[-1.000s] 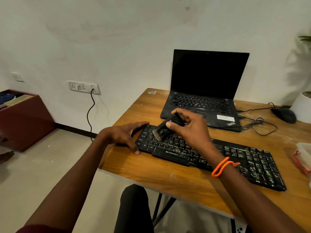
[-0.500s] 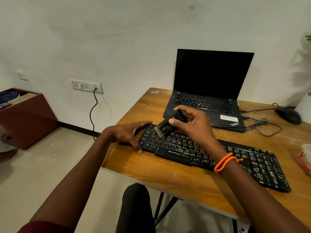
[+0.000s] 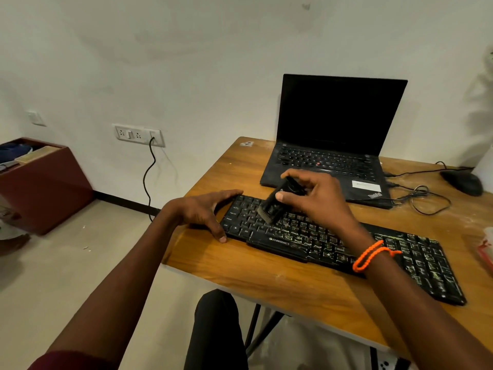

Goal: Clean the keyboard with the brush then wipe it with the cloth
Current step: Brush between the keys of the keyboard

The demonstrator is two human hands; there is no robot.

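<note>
Head cam: right hand [image 3: 317,198] has its fingers pinched around the brush [image 3: 277,202], bristles down on the keyboard [image 3: 346,236] keys at its left part. Left hand [image 3: 205,209] braces the keyboard's left end, fingers straight, on the wooden surface [image 3: 266,273].

The wooden table [image 3: 240,265] carries a black keyboard [image 3: 400,252], an open laptop [image 3: 330,166], a mouse [image 3: 462,181] and cables [image 3: 424,198].

Lighting: dim, warm, soft indoor light; source not visible. Shadows: faint plant shadow on wall [image 3: 186,62] at right; soft shadow under the table [image 3: 266,276]. Glare: none marked. Distortion: wide-angle bending at edges. Focus: centre fairly sharp, edges soft.
</note>
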